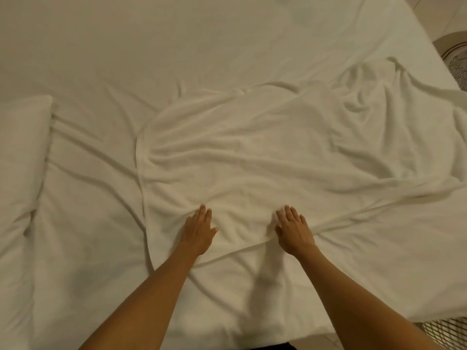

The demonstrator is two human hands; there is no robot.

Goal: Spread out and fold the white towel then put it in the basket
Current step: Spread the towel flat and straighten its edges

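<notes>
At the far left I saw a white pillow [22,137] lying on the bed sheet [101,59], its near end sagging into creases. The sheet ran wrinkled from there toward the middle. My left hand [199,231] lay palm down on the white towel [265,157], fingers straight and together, the thumb out to the side, gripping nothing. The towel's hemmed left edge curved down just beside that hand and passed under my left forearm. The towel itself lay spread across the middle of the bed, rumpled in long folds, its far right part bunched up near the bed's right edge. My right hand [293,231] was flat on the towel too, fingers slightly fanned, nothing pinched in it; the two hands were apart, with a stretch of bare towel between them. At the lower right corner, beyond the bed's edge, I saw a bit of lattice-walled basket [444,327], partly cut off by the frame.
</notes>
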